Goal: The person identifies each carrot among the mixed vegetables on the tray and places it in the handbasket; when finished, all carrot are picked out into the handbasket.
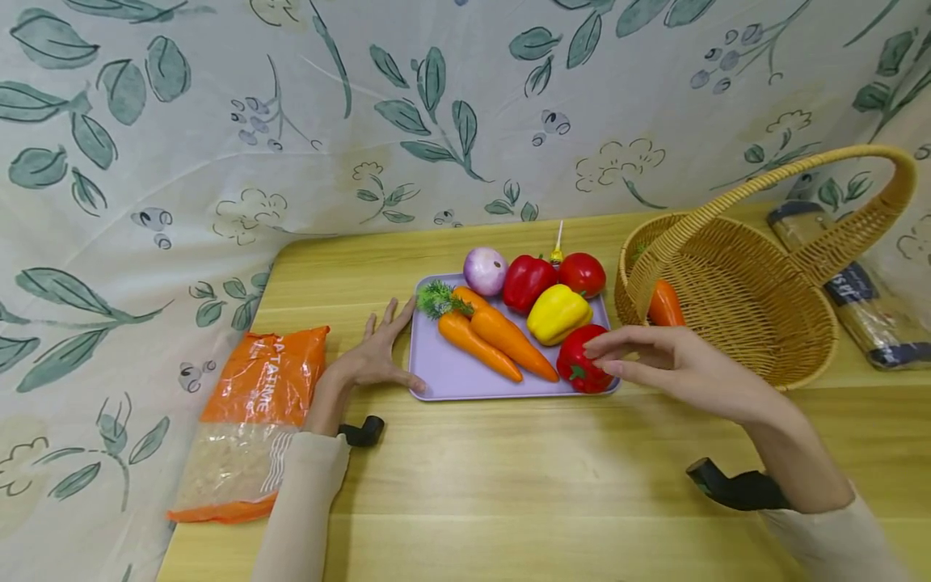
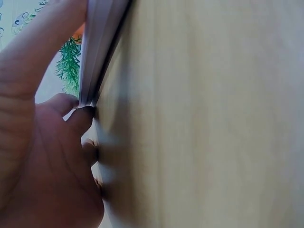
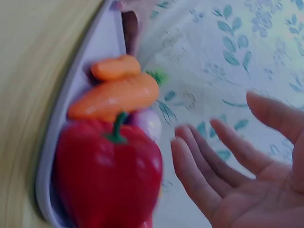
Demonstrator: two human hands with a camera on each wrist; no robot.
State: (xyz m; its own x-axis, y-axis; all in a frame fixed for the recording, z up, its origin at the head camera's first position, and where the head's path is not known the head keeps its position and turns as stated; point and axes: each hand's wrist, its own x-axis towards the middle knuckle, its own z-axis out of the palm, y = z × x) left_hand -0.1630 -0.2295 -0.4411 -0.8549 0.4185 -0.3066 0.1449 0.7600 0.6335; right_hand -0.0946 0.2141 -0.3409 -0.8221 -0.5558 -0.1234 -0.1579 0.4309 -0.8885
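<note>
A lilac tray (image 1: 451, 385) holds two orange carrots (image 1: 473, 346) with green tops, a purple onion (image 1: 485, 271), a yellow bell pepper (image 1: 558, 315), a red bell pepper (image 1: 529, 283) and a tomato (image 1: 583, 275) at the back right. Another red bell pepper (image 3: 107, 175) lies at its front right corner. My left hand (image 1: 374, 356) is spread at the tray's left side, thumb and fingers against the edge. Above and right of the front red pepper is my right hand (image 1: 655, 356); its fingers are spread, apart from the pepper in the right wrist view, and nothing is in them.
To the right stands a wicker basket (image 1: 756, 299) with a tall handle and a carrot (image 1: 665, 304) inside. Beyond it lies a clear and dark blue package (image 1: 858, 291). An orange snack bag (image 1: 254, 412) lies left of my left arm. A small yellow-and-white pick (image 1: 558, 246) shows behind the tray.
</note>
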